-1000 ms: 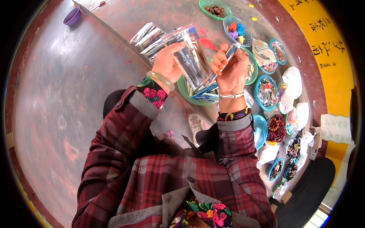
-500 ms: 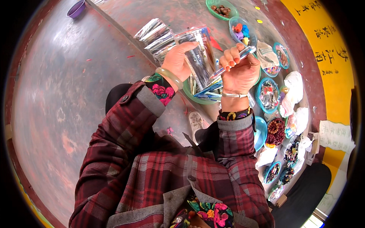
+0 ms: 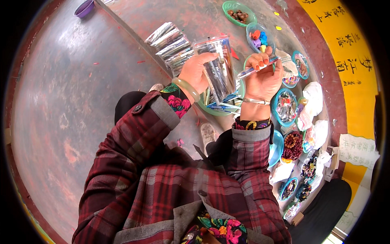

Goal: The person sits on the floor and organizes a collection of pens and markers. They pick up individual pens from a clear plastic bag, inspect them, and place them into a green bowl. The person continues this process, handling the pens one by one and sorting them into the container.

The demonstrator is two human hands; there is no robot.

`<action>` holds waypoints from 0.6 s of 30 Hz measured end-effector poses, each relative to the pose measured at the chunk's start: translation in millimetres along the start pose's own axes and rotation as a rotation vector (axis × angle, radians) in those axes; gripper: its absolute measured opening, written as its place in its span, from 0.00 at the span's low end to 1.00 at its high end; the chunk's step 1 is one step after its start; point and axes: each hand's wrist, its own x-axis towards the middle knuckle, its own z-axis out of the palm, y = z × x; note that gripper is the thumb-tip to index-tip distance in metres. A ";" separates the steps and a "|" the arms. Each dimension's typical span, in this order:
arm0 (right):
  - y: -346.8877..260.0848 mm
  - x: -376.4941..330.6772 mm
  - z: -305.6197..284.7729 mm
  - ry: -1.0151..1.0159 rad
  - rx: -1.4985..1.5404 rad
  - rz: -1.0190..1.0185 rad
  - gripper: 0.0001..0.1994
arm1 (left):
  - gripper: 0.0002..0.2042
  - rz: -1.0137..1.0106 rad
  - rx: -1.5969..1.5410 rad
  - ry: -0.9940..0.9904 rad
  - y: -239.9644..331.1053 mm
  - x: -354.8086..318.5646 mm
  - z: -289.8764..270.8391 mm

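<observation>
My left hand (image 3: pixel 194 74) grips a clear zip bag (image 3: pixel 222 75), its thumb lying across the front near the open-looking top edge. Long dark and silvery things show inside the bag; their kind is hard to make out. In my right hand (image 3: pixel 263 81), a small bunch of pens (image 3: pixel 248 72) is pinched between curled fingers, just right of the bag and apart from it. Under both hands sits a green basket (image 3: pixel 215 110) of blue and white pens, partly hidden by the bag. Beyond my left hand, a row of filled clear bags (image 3: pixel 172 45) overlaps on the floor.
Bowls line the right side: one with brown round things (image 3: pixel 239 17), one with coloured lumps (image 3: pixel 260 38), a blue basket (image 3: pixel 284 107) of small packets, and dark red beads (image 3: pixel 293 144). A purple basin (image 3: pixel 84 9) stands far left. My shoe (image 3: pixel 208 136) is below the basket.
The bag in my left hand has moved slightly right and turned more upright. My right hand has shifted a little right, and the pens in it now lie flatter, farther from the basket.
</observation>
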 end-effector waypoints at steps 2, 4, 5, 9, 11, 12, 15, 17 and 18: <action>-1.3 1.4 -0.1 0.004 -0.009 -0.008 0.19 | 0.09 -0.011 0.003 -0.016 1.6 -2.2 -0.5; -1.2 1.9 0.5 -0.013 -0.016 -0.004 0.20 | 0.09 -0.021 0.012 -0.012 3.5 -2.9 -0.6; -0.3 1.9 1.5 0.000 -0.027 -0.010 0.20 | 0.09 -0.008 0.023 -0.013 4.2 -2.8 -0.7; 4.2 0.3 7.5 0.019 -0.073 -0.014 0.21 | 0.09 0.009 0.050 -0.014 5.5 -1.0 -1.0; 4.2 -0.1 7.0 0.019 -0.103 -0.003 0.21 | 0.10 0.008 0.046 0.004 5.7 -2.7 1.1; 3.7 0.2 6.6 0.018 -0.122 0.001 0.21 | 0.10 0.007 0.049 0.004 5.4 -4.0 2.7; 3.7 -0.9 9.0 0.040 -0.164 0.001 0.19 | 0.11 -0.002 0.041 -0.015 5.8 -4.5 3.9; 3.1 -1.2 8.6 0.039 -0.170 0.012 0.18 | 0.12 -0.007 0.043 -0.022 4.4 -2.1 0.7; 2.9 -1.4 8.7 0.036 -0.174 0.019 0.17 | 0.12 -0.011 0.048 -0.035 4.3 -1.2 -1.5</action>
